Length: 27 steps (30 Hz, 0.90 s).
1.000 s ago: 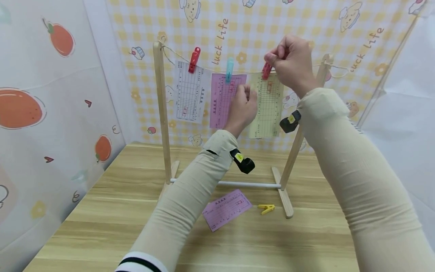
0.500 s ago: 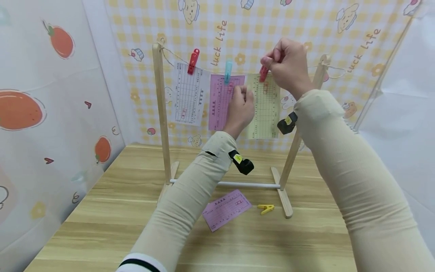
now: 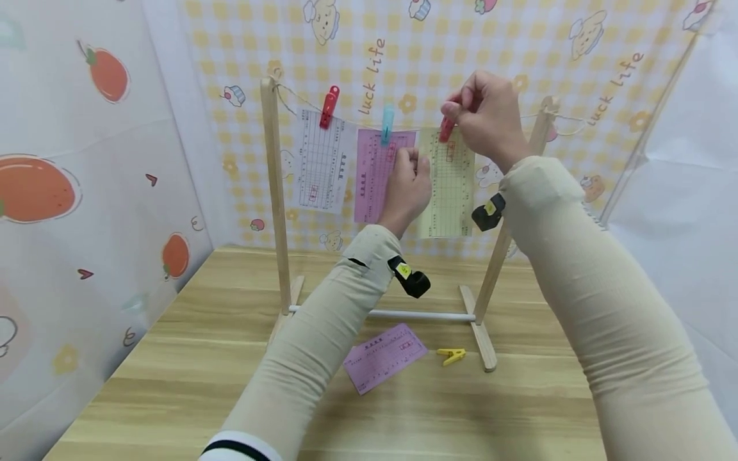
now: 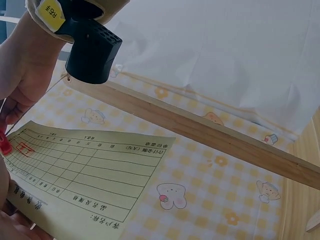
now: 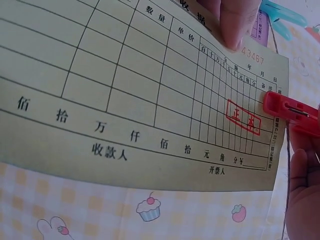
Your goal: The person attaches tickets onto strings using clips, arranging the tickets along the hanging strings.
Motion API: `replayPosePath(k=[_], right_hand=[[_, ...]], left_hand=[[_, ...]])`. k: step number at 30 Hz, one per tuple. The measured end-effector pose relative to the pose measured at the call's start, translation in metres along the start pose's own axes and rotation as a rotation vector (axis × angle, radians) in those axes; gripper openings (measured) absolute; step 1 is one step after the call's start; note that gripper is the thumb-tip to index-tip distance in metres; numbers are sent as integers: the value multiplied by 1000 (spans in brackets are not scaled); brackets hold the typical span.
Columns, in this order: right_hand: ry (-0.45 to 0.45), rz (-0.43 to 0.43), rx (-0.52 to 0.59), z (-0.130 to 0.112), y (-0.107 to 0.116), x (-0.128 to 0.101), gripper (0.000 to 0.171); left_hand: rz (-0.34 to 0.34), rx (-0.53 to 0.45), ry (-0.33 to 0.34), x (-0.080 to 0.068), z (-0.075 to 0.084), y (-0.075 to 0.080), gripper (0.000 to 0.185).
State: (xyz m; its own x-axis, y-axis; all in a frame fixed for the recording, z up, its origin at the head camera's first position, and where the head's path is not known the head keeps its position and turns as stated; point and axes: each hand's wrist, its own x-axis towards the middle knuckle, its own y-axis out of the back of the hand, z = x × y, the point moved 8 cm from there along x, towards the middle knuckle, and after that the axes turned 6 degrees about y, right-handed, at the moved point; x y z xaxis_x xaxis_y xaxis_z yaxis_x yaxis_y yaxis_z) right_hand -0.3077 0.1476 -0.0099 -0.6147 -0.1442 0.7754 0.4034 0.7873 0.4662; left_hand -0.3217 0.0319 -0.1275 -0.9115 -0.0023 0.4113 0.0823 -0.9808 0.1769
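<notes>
A yellow receipt slip [image 3: 446,192] hangs at the string on the right side of the wooden rack. My right hand [image 3: 490,118] pinches a red clothespin [image 3: 446,128] at the slip's top edge. In the right wrist view, the red clothespin [image 5: 287,107] has its jaws over that edge, beside the string. My left hand [image 3: 408,191] pinches the slip's left edge below the top; its thumb [image 5: 237,22] lies against the paper. Behind this hand hangs a pink slip [image 3: 369,179] under a teal clothespin [image 3: 387,125]. Further left, another red clothespin [image 3: 329,107] holds a white slip [image 3: 319,163].
The rack's left post [image 3: 273,192] and right post [image 3: 494,282] stand on the wooden table [image 3: 190,384], joined low by a white rod [image 3: 421,315]. A pink slip [image 3: 386,358] and a yellow clothespin [image 3: 451,355] lie in front. A checked cloth [image 3: 242,141] hangs behind.
The right hand and its red clothespin have shifted slightly left and down, partly with a small tilt of the head view. The left hand keeps its hold on the yellow slip.
</notes>
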Motion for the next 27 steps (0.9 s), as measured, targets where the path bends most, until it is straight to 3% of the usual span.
replayPosePath(k=[16,27], right_hand=[[-20,-74,55,2,-2,-4,21],[-33,-138,23,4,-4,-6,14]], left_hand=[[-5,24,-2,-1,1,-1,24],[8,19,1,-1,-1,1,23]])
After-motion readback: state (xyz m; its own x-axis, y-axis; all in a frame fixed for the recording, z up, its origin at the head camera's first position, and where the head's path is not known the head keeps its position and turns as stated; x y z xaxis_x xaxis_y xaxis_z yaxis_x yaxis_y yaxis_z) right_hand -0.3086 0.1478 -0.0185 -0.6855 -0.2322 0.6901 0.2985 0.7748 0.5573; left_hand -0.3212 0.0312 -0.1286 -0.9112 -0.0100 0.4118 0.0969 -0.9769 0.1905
